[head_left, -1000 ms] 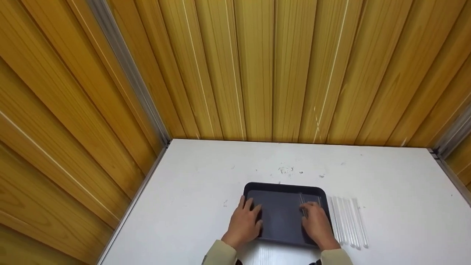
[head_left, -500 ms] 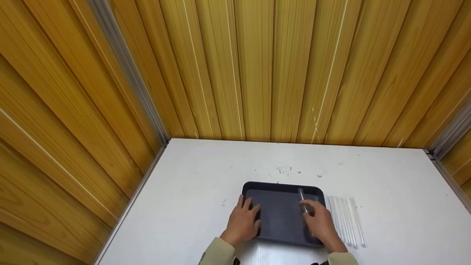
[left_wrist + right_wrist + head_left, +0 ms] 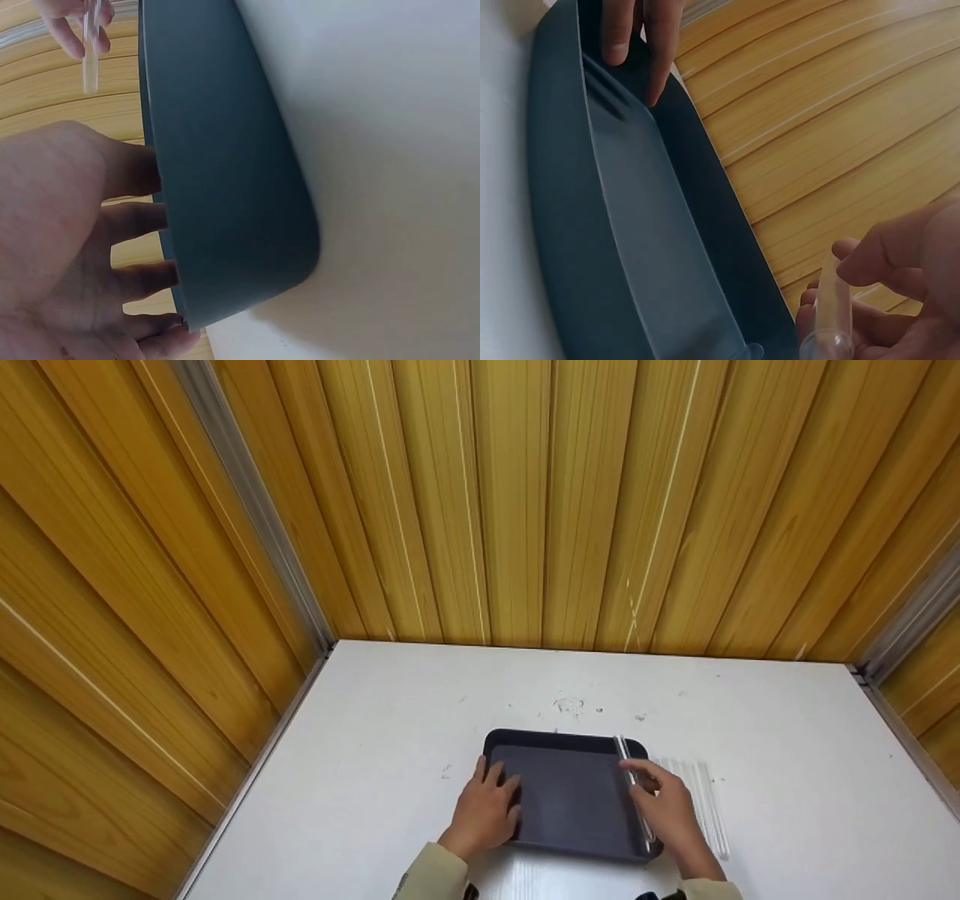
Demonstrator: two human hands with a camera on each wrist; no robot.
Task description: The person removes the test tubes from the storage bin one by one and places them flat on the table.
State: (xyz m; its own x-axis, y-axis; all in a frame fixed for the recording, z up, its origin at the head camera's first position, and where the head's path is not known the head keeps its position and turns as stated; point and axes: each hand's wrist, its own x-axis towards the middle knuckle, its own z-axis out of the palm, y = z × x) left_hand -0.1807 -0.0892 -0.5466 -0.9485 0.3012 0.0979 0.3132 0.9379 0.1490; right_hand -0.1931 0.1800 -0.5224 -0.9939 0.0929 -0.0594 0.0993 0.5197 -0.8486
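Observation:
A dark rectangular tray (image 3: 574, 802) lies on the white table in the head view. My left hand (image 3: 484, 814) rests over its left rim, fingers spread and reaching inside, as the left wrist view (image 3: 60, 232) also shows. My right hand (image 3: 667, 806) pinches a clear test tube (image 3: 624, 748) between thumb and fingers, above the tray's right side. The tube slants lengthwise along that side; its lipped end (image 3: 829, 341) faces the right wrist camera. The rim of another clear tube (image 3: 755, 350) shows low inside the tray.
Several clear tubes (image 3: 709, 802) lie side by side on the table right of the tray, partly behind my right hand. More clear tubes (image 3: 529, 877) lie near the table's front, between my forearms. Wood-patterned panels (image 3: 510, 510) stand behind and left.
My right hand has lifted the test tube from the tray floor and shifted right with it. The left hand stays at the tray's left rim. The whole head view drifts slightly.

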